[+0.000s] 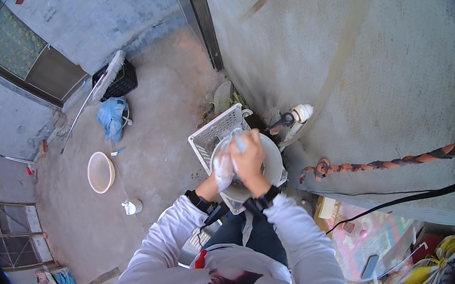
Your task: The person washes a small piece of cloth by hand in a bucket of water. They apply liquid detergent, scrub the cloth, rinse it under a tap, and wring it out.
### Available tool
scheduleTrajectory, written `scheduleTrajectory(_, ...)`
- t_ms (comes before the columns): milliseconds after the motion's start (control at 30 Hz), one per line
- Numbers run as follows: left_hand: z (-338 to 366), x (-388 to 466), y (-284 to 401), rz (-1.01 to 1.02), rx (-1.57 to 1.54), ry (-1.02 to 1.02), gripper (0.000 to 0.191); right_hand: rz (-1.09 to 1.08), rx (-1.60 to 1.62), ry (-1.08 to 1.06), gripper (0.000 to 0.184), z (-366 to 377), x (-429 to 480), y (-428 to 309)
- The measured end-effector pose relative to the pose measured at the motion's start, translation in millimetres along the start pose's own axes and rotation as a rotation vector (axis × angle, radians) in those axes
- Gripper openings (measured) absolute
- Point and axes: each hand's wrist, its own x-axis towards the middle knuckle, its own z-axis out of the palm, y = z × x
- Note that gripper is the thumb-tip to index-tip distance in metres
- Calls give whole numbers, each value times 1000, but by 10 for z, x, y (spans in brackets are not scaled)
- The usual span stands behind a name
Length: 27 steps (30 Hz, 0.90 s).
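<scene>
Both my hands are together above a round whitish basin. A pale blue item, likely a cloth or sponge, pokes out between the fingers of my right hand, which is closed around it. My left hand presses against the right one from the left side. White lather or wet white fabric covers much of it; blur hides which, and its fingers are partly hidden. Beneath and beside the basin stands a white perforated plastic crate.
On the wall behind the basin is a tap with a dark lever. A braided rope and a black cable hang at right. A cream basin, white bottle, brush and blue cloth are on the floor at left.
</scene>
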Motion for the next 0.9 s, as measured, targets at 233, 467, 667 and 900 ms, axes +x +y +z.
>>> scheduleTrajectory(233, -62, 35, -23, -102, -368, 30, 33, -59, -77, 1, 17, 49, -25, -100)
scheduleTrajectory(467, -186, 44, -71, 214, 357, -98, 26, -346, 76, 6, 18, 111, 17, -46)
scheduleTrajectory(667, -192, 86, -180, -91, -221, -1, 24, -53, 6, 53, 21, 114, -67, -3)
scheduleTrajectory(900, -259, 106, -259, 206, 152, -229, 18, -152, -50, -34, 18, 64, -154, 2)
